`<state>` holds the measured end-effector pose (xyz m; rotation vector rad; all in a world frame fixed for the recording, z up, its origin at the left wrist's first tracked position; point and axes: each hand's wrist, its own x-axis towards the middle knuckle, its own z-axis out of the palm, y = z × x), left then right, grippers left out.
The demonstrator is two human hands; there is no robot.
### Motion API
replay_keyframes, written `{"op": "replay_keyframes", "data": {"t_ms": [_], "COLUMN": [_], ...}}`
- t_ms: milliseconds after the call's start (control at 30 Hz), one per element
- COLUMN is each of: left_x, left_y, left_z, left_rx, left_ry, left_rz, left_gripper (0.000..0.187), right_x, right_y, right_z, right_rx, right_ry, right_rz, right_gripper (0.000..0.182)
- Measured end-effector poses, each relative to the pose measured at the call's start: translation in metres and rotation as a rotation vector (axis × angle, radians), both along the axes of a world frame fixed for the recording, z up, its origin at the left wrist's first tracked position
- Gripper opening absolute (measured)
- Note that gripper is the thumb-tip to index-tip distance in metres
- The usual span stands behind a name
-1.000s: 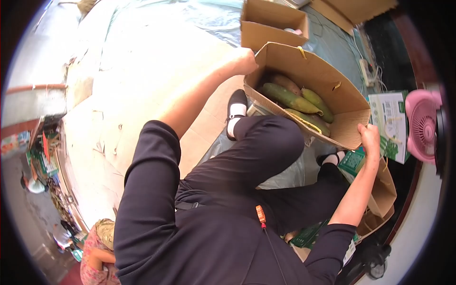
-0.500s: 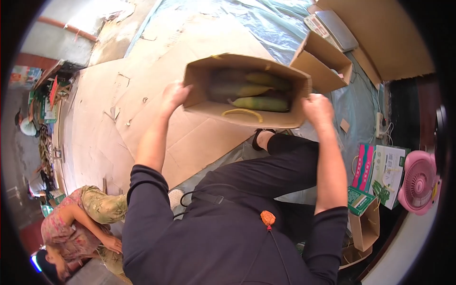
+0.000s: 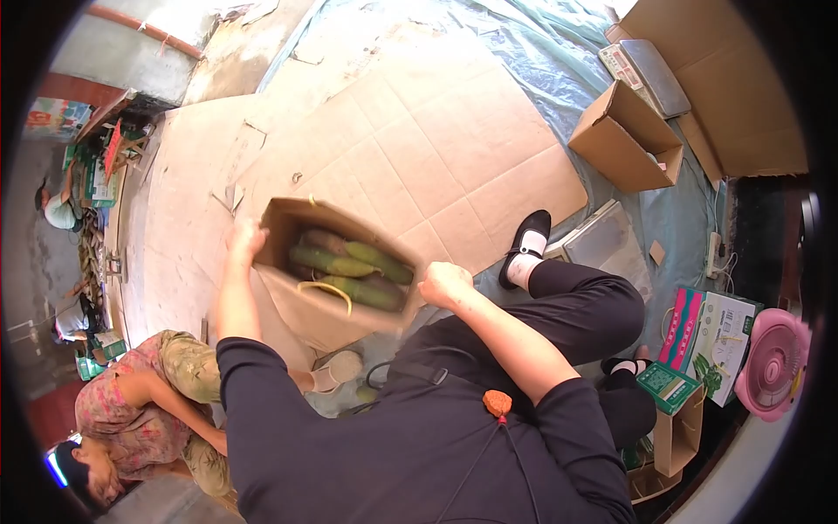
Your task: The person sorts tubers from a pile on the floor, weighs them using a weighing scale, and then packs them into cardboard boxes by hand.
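An open cardboard box (image 3: 301,303) with yellow cord handles is held up in front of me, tilted so that its inside shows. Several long green vegetables (image 3: 362,293) lie in it, with a browner one at the back. My left hand (image 3: 247,238) grips the box's left edge. At the right edge, my right hand (image 3: 445,284) is closed on the cardboard.
Flat cardboard (image 3: 436,157) covers the floor. At the back right stand another open box (image 3: 615,144) and a scale (image 3: 653,79). Printed cartons (image 3: 716,332) and a pink fan (image 3: 772,362) are at the right. Another person (image 3: 144,406) sits at the lower left.
Both hands have carried the box of vegetables left and down, closer to the seated person. My view has shifted, and more of my legs and a flat scale-like object beside my shoe now show.
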<state>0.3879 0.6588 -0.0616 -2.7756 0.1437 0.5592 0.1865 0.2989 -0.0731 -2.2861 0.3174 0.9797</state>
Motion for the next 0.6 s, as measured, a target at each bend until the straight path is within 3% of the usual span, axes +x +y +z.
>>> {"op": "replay_keyframes", "data": {"t_ms": [33, 100, 300, 367, 433, 500, 600], "left_x": [-0.005, -0.028, -0.052, -0.053, -0.061, -0.078, -0.103], "left_y": [0.032, 0.045, 0.014, -0.029, -0.088, -0.16, -0.246], "left_z": [-0.046, -0.038, -0.016, -0.004, 0.003, 0.002, -0.037], "left_rx": [0.103, -0.073, -0.032, -0.257, -0.471, -0.52, -0.334], "left_ry": [-0.059, -0.068, -0.215, -0.61, -0.5, -0.195, 0.312], "left_rz": [-0.057, 0.313, 0.251, -0.044, -0.203, -0.362, -0.461], "left_gripper": [0.035, 0.031, 0.023, 0.024, 0.028, 0.029, 0.038], "right_x": [0.001, 0.012, 0.026, 0.023, 0.017, 0.006, -0.029], "right_y": [-0.004, -0.024, -0.083, -0.109, -0.14, -0.176, -0.228], "right_z": [-0.002, 0.012, 0.05, 0.067, 0.089, 0.107, 0.132], "right_rx": [0.016, 0.009, -0.02, 0.05, 0.14, 0.152, 0.062], "right_ry": [-0.023, -0.025, -0.198, -0.387, -0.475, -0.574, -0.794], "right_rz": [0.09, 0.105, -0.026, -0.202, -0.353, -0.46, -0.58], "right_gripper": [0.031, 0.037, 0.036, 0.032, 0.027, 0.023, 0.016]}}
